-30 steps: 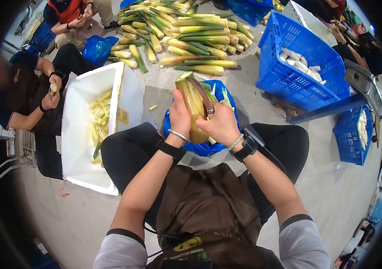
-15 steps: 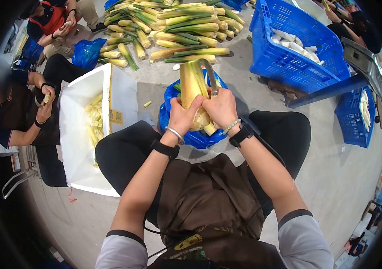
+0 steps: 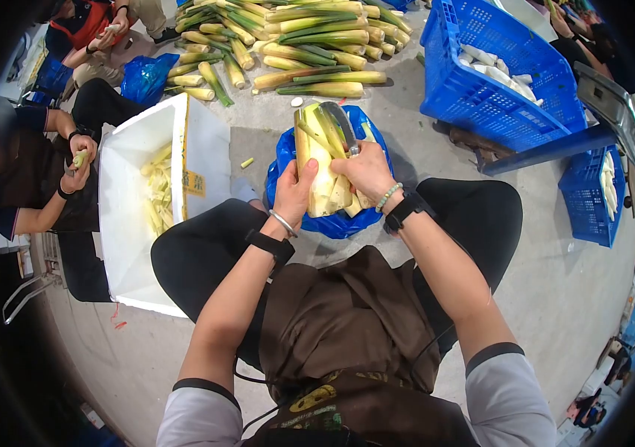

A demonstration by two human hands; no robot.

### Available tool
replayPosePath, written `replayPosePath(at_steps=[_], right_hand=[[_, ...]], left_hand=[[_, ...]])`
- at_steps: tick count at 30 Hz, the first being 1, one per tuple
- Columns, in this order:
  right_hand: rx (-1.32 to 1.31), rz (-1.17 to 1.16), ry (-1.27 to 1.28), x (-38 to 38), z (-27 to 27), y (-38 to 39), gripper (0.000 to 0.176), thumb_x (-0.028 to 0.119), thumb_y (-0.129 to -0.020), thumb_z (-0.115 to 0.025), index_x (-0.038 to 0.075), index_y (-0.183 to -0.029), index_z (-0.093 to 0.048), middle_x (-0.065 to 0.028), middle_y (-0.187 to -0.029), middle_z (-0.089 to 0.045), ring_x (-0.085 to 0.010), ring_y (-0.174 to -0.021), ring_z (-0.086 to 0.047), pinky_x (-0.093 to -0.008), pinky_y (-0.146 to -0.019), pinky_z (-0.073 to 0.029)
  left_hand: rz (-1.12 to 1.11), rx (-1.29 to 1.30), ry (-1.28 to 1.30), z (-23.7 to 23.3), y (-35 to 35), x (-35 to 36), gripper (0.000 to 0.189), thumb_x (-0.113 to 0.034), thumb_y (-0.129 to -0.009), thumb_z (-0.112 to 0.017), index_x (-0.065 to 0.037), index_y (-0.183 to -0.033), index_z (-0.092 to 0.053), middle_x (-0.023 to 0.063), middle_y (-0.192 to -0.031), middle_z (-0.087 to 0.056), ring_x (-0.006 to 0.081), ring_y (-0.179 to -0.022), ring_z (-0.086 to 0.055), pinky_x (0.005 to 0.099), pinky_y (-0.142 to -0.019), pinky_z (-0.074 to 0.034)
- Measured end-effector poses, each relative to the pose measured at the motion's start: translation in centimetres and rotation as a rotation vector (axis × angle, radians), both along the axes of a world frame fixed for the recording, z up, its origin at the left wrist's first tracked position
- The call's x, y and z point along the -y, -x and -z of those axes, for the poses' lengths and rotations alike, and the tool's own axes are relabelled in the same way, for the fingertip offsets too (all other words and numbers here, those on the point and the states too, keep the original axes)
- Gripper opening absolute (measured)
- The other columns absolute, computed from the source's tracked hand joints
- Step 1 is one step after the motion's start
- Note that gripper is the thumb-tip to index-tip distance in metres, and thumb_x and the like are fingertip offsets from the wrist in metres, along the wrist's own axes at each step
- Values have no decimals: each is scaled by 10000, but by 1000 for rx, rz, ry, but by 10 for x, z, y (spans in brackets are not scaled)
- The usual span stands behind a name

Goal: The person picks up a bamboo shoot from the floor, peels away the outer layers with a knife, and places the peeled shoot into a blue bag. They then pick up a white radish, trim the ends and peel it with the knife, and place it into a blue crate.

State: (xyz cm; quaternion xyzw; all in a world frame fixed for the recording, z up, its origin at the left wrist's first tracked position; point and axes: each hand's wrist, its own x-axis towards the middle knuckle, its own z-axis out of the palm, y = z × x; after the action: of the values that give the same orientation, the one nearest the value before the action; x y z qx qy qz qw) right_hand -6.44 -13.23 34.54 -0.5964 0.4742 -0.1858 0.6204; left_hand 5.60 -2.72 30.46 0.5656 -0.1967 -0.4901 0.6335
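Note:
A thick, pale green water bamboo shoot (image 3: 313,167) stands nearly upright between my hands, with leaf sheath coming loose along its right side. My left hand (image 3: 293,195) is closed round its lower left side, thumb across the front. In my right hand (image 3: 366,174) is a curved knife (image 3: 348,128), its blade pointing up beside the shoot's top; the fingers are wrapped round the handle and the thumb rests against the sheath. Underneath, a blue plastic bag (image 3: 343,227) sits open on the floor between my knees, holding leafy scraps that are partly hidden.
A pile of unpeeled shoots (image 3: 325,56) lies ahead. A white foam box (image 3: 127,257) with pale peelings stands left. Blue crates (image 3: 507,123) with white peeled shoots are at right, beside a metal scale (image 3: 606,112). Co-workers sit at left, one holding a shoot (image 3: 80,159).
The knife has come down along the shoot's right side. A strip of sheath has split away from it, and my hands have moved slightly apart.

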Motion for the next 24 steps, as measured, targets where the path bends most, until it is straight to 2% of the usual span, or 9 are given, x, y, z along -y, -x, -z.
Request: replayPosePath(at_steps=[4, 7, 10, 13, 16, 19, 23, 24], right_hand=[[118, 41, 24, -2, 18, -9, 482, 198, -662, -707, -78, -1044, -609, -111, -686, -639, -159, -503, -600, -288, -469, -488], [-41, -117, -43, -12, -6, -4, 560, 232, -650, -715, -60, -1113, -596, -133, -729, -655, -175, -559, -623, -303, -551, -512], [-69, -146, 73, -16, 0, -5, 546, 263, -639, -712, -54, -1072, -611, -174, -750, -664, -243, -636, -656, -338, -629, -523], [-134, -144, 223, -20, -3, -7, 494, 262, -636, -696, -46, -1017, -628, -208, -756, -662, -316, -705, -662, -382, -680, -521], [-166, -131, 380, -27, -2, -9, 447, 261, -643, -676, -36, -976, -639, -220, -778, -662, -349, -735, -655, -393, -683, -520], [-125, -59, 377, -27, 9, -8, 435, 254, -646, -667, -37, -969, -642, -241, -784, -653, -348, -765, -656, -389, -697, -517], [-70, -81, 347, -18, 11, -4, 405, 215, -651, -651, -45, -961, -642, -242, -777, -652, -347, -766, -657, -389, -702, -514], [-108, -107, 336, -16, 10, -4, 401, 204, -650, -650, -47, -964, -642, -239, -781, -654, -343, -763, -658, -386, -705, -513]], left_hand=[[-94, 114, -50, 5, -3, 4, 409, -328, -920, -587, 24, -1109, -502, 92, -1012, -611, 119, -885, -585, 254, -775, -476], [-88, 145, 23, -3, -12, 10, 440, -323, -912, -597, 41, -1126, -473, 126, -1036, -610, 147, -905, -596, 270, -785, -481], [-99, 228, -60, -5, -10, 11, 415, -269, -927, -585, 22, -1199, -470, 105, -1087, -595, 135, -932, -585, 265, -801, -472], [-108, 325, 15, -1, -8, 11, 511, -278, -856, -676, 64, -1140, -423, 171, -1039, -607, 191, -920, -612, 300, -784, -494], [-129, 529, -47, -3, -3, 7, 521, -252, -829, -706, 59, -1134, -420, 165, -1034, -603, 193, -914, -613, 307, -786, -498], [-145, 590, 0, 1, -2, 6, 524, -221, -813, -719, 58, -1134, -414, 160, -1033, -596, 195, -901, -612, 308, -789, -499], [-187, 293, 75, -3, -4, 9, 501, -164, -802, -724, 37, -1146, -421, 147, -1051, -592, 188, -898, -608, 295, -775, -500], [-169, 317, 86, -5, -4, 8, 493, -165, -808, -720, 36, -1152, -430, 140, -1054, -593, 182, -899, -608, 289, -776, -498]])
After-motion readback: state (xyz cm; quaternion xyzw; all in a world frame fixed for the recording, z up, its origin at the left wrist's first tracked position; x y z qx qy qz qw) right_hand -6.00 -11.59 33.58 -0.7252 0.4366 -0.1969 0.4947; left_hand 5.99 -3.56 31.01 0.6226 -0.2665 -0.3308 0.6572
